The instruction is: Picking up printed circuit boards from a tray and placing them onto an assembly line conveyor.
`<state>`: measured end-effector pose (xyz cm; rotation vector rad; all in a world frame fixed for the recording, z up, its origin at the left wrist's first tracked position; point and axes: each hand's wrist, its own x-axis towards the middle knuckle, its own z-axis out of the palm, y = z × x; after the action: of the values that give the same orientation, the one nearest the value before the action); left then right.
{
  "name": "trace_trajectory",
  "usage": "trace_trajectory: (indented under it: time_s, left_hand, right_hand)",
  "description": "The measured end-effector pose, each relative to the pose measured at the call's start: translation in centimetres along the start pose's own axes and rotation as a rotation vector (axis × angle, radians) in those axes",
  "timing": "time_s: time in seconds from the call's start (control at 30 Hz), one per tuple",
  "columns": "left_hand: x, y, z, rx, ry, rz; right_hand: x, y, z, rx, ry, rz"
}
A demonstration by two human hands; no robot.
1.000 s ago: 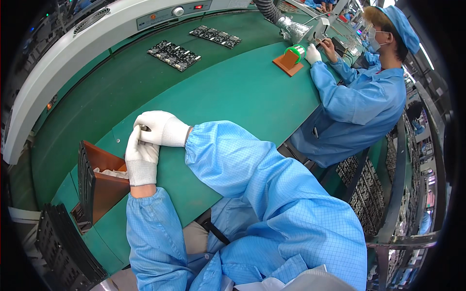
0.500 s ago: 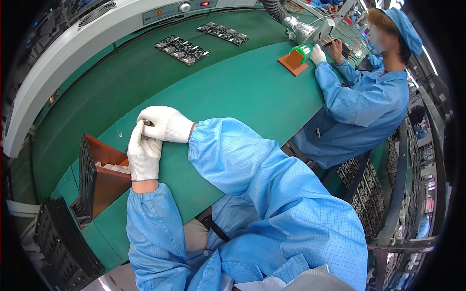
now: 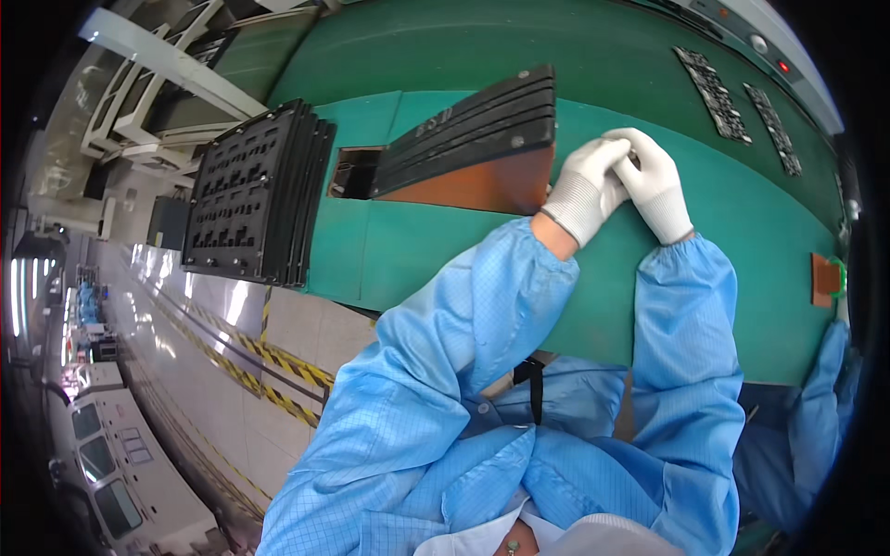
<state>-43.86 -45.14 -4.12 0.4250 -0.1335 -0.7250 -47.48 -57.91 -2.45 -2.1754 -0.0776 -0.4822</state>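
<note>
My left hand and my right hand, both in white knit gloves, are brought together above the green bench. Their fingertips meet and the fingers are closed. Whatever may be between them is hidden. Close to my left hand stands an orange-brown holder, with a stack of black slotted plates leaning over it. The right glove is beside the left one, over the bare green bench mat.
More upright black trays stand at the bench's left end, by a rectangular cutout. Two circuit boards lie far right on the darker green surface. A brown stand and a co-worker's blue sleeve are at the right.
My view has swung to the left, bringing the aisle and the black trays into sight and pushing the co-worker to the right rim. My hands stay together beside the holder.
</note>
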Motion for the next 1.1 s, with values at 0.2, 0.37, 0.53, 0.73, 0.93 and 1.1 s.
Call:
trace_trajectory:
  time_s: [0.2,0.37,0.53,0.73,0.93,1.1]
  left_hand:
    - [-0.8,-0.1,0.7,0.020,-0.035,0.042]
    - [-0.6,-0.5,1.4,0.023,0.001,0.017]
    - [-0.7,0.0,1.3,0.036,-0.005,0.020]
    - [-0.5,0.1,1.2,0.043,0.009,0.022]
    - [-0.4,-0.2,1.2,0.044,0.013,0.023]
    - [-0.6,-0.2,1.3,0.054,-0.024,0.020]
  right_hand:
    - [-0.2,-0.3,-0.3,0.049,-0.025,-0.002]
    - [-0.2,0.7,-1.1,-0.047,-0.052,0.012]
    - [0.1,0.2,-0.7,-0.030,-0.063,0.029]
    - [0.2,0.1,-0.6,-0.029,-0.059,0.027]
    - [0.1,0.3,-0.6,-0.013,-0.064,0.045]
    - [0.0,0.4,-0.8,-0.045,-0.049,0.015]
